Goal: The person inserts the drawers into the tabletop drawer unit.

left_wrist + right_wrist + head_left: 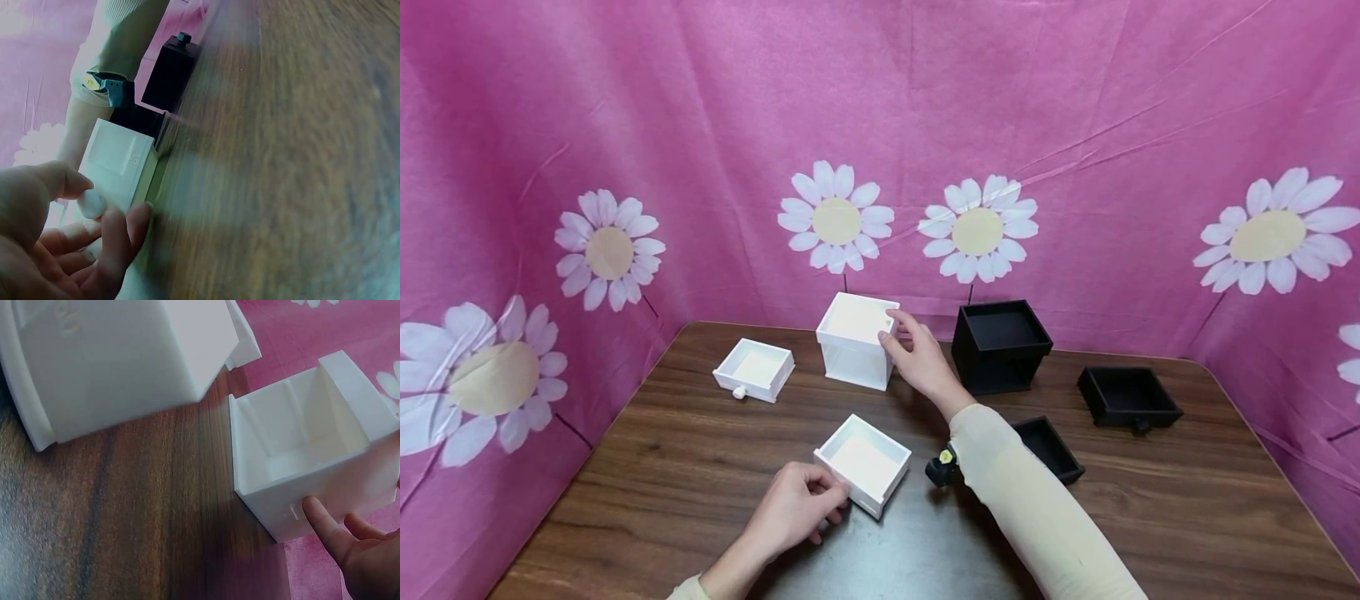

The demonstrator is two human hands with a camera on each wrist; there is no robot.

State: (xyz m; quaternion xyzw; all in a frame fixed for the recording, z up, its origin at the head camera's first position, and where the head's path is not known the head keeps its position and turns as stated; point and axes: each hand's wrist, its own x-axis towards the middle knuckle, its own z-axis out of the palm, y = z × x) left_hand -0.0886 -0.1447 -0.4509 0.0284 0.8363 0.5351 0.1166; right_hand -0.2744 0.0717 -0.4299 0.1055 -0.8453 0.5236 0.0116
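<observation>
A small white drawer sits in front of me, its inside facing up. My left hand holds it at the near left side. In the left wrist view the thumb and fingers pinch its round white knob. Beyond it stands a white box with a flat rimmed top. My right hand touches the box's right side near the top corner, its fingers fairly straight in the right wrist view. That view also shows the box's open front cavity, with the drawer closer to the camera.
Another white drawer lies at the left. Right of the white box stands a black box. One black drawer lies at the right, and another is partly hidden by my right sleeve. A flowered pink cloth hangs behind the wooden table.
</observation>
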